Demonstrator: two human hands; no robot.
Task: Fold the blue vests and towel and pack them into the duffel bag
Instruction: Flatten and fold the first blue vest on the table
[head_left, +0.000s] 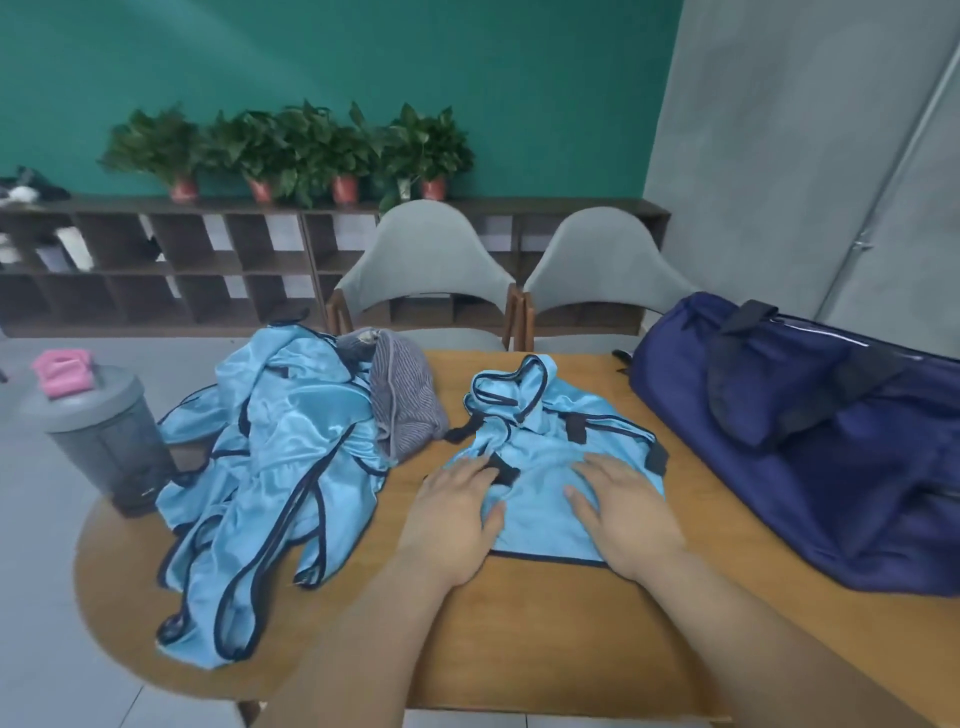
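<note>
My left hand (452, 512) and right hand (626, 514) press the vest (540, 519), fingers straight; pile (270, 457) at nine o'clock, bag (831, 457) at three.

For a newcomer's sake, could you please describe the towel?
On the wooden table, look left of the navy duffel bag, between the heap of blue vests and the single vest laid flat. The towel is the only grey, striped bundle among shiny blue fabric.
</note>
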